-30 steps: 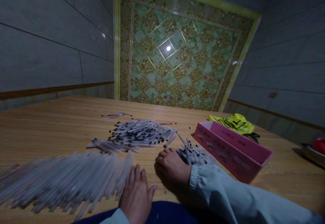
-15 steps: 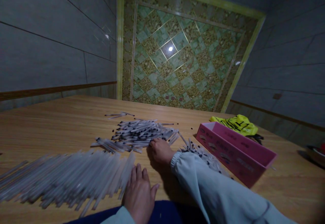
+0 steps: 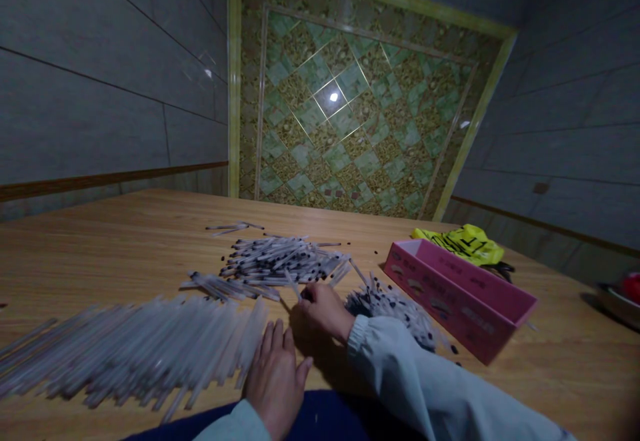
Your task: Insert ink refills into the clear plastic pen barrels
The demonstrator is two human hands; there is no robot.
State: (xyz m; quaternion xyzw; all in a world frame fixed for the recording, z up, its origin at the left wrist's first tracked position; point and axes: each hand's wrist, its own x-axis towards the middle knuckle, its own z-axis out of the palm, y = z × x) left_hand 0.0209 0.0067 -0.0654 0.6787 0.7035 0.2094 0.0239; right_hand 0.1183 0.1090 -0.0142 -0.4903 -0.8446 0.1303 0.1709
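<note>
My left hand (image 3: 280, 374) lies flat on the table, fingers stretched out, against the right end of a wide row of long translucent plastic tubes (image 3: 150, 347). Further right, my right hand (image 3: 326, 309) pinches a thin translucent tube (image 3: 292, 283) that sticks out up and to the left from its fingertips. Just beyond that hand is a heap of thin tubes with black ends (image 3: 280, 259). A smaller bunch of similar tubes (image 3: 227, 286) lies left of the heap. Beside my right wrist, another pile of black-tipped tubes (image 3: 400, 307) is partly hidden by my sleeve.
A pink open box (image 3: 450, 301) stands on the wooden table (image 3: 125, 241) at the right. Behind it lies a yellow plastic bag (image 3: 465, 244) with black print. A few loose tubes (image 3: 235, 227) lie farther back. A bowl (image 3: 620, 304) sits at the far right edge.
My right hand has drawn back from the heap, toward me and slightly right, with a tube now showing in its fingers. My left hand has stayed almost still.
</note>
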